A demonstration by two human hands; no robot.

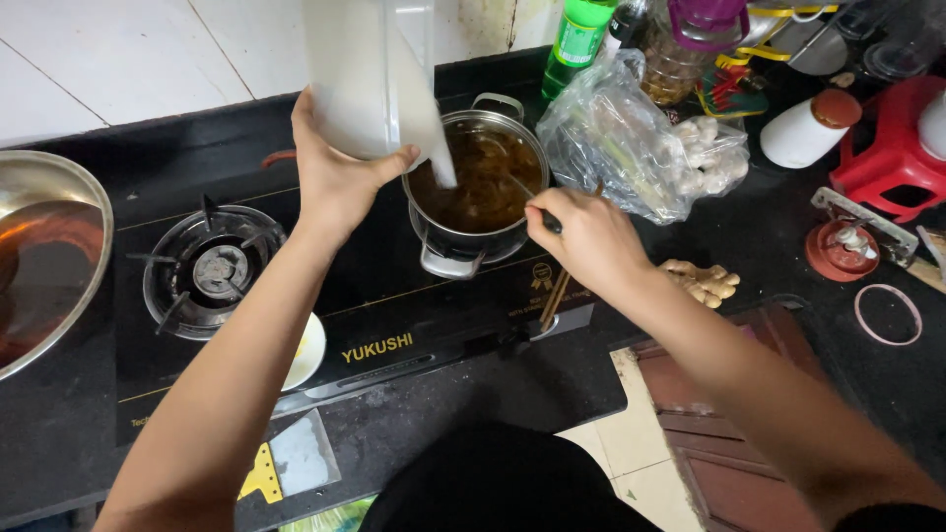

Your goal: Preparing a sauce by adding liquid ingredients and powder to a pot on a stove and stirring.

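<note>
**Two hands at the pot: white liquid going into brown broth**

Two hands work over a steel pot that sits on the right burner of a black two-burner gas stove. The left hand is closed around the lower part of a translucent jug, thumb wrapped across its front, tilting it so that a thin white stream falls into the pot near its left rim. The right hand is clenched around a dark-handled utensil whose far end dips into the brown liquid; whether it is a spoon or a ladle cannot be told.

Progress, as judged: pouring is under way and not finished. Much white liquid appears to remain in the jug, and the pot's contents are mostly brown, with white only where the stream lands, so mixing looks barely begun.

Surroundings: left burner bare and unlit; a large metal bowl with dark liquid at far left; a clear plastic bag just beside the pot's right; ginger root and chopsticks near the right wrist.
</note>
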